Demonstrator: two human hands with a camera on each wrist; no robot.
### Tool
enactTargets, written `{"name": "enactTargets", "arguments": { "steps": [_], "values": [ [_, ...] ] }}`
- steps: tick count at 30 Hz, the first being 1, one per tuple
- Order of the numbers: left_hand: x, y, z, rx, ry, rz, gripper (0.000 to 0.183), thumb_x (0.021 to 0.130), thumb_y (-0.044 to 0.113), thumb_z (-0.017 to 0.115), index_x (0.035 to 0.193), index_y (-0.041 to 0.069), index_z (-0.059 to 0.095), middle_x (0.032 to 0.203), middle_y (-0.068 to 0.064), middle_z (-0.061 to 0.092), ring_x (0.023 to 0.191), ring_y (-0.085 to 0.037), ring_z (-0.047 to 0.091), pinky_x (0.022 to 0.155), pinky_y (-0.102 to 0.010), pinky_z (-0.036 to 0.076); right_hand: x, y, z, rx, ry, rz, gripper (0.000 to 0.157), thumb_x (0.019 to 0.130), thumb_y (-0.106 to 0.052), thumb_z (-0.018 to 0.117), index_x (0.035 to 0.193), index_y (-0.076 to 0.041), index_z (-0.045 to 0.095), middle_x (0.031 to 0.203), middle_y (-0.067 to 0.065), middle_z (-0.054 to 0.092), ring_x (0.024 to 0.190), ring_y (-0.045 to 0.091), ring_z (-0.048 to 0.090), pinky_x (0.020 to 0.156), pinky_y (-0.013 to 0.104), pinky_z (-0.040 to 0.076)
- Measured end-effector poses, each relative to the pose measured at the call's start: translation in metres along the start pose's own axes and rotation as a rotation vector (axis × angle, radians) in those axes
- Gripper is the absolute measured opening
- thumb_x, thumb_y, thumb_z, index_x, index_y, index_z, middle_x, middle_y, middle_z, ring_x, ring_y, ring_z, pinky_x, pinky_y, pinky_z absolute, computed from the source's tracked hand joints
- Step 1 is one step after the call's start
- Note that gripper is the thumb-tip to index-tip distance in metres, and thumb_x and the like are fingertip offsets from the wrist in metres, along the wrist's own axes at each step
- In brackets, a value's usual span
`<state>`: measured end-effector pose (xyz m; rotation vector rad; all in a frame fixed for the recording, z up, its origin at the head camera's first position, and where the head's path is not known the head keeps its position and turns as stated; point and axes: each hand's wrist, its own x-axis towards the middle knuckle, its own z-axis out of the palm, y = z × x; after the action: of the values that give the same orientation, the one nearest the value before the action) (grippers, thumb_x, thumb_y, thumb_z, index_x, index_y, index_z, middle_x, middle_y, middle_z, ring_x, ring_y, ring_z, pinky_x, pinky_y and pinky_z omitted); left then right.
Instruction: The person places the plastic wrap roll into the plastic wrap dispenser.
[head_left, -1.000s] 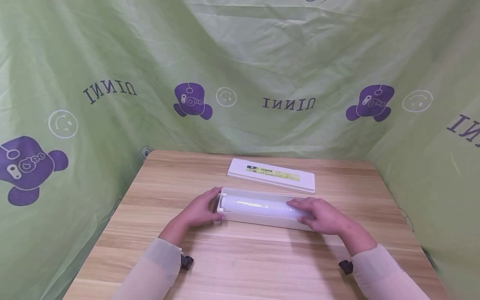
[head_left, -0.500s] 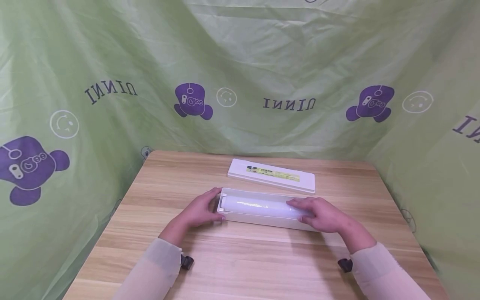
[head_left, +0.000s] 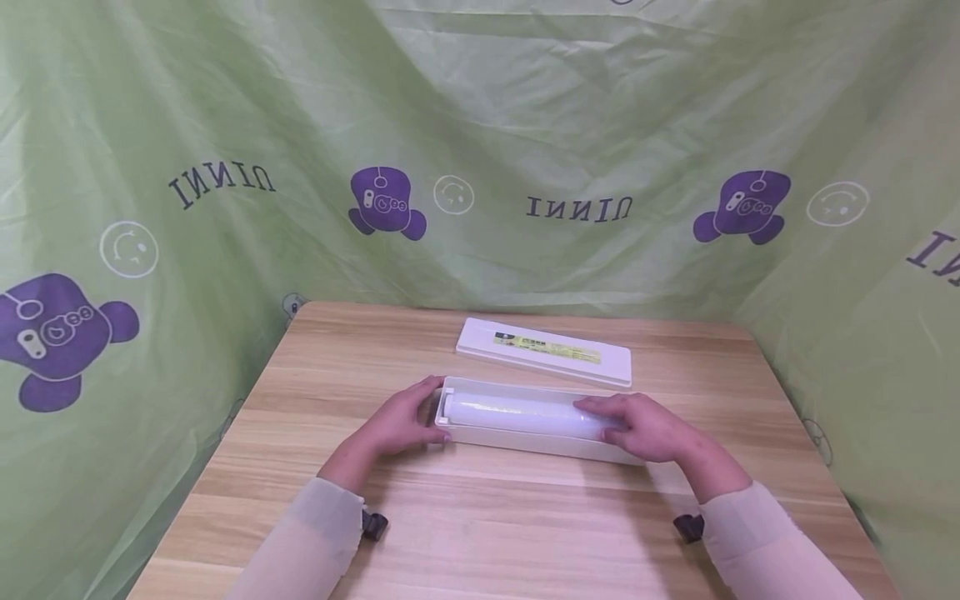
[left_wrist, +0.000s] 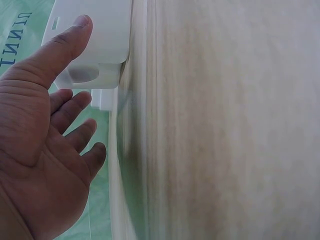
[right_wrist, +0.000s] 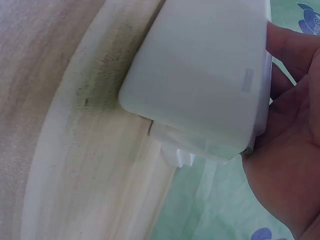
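Observation:
A long white cling film box (head_left: 525,438) without its lid lies across the table, a roll of cling film (head_left: 502,410) inside it. My left hand (head_left: 401,419) holds the box's left end, thumb on the near wall and fingertips round by the far corner. In the left wrist view, the thumb lies along the box wall (left_wrist: 107,30) while the other fingers spread past its end. At the right end, my right hand (head_left: 645,427) reaches over the near rim and grips the roll with fingers and thumb. Its fingertips are hidden by the box in the right wrist view.
The white lid (head_left: 543,352), with a yellow-green label, lies flat behind the box. Under everything is a wood-grain table (head_left: 480,517). A green curtain (head_left: 480,108) with purple figures hangs around the back and sides.
The right thumb and wrist have risen slightly at the near rim. The glare on the roll has become fainter and more even. The left hand, box and lid stay put.

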<state>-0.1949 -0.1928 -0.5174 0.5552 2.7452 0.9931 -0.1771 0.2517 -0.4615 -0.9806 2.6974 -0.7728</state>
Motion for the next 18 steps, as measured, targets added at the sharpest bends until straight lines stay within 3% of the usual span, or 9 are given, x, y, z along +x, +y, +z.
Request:
{"name": "enactTargets", "arguments": {
  "steps": [18],
  "values": [
    [0.0006,0.0002,-0.0003,-0.007,0.000,0.013,0.110,0.073,0.055,0.091,0.162,0.018,0.037,0.167,-0.013,0.033,0.154,-0.032,0.029,0.126,-0.049,0.023,-0.0015,0.0085,0.0049,0.054,0.004,0.044,0.054,0.092,-0.007,0.076,0.143,-0.018,0.065,0.146,0.004,0.062,0.133,0.031,0.058,0.110,0.054,0.047]
  ]
}}
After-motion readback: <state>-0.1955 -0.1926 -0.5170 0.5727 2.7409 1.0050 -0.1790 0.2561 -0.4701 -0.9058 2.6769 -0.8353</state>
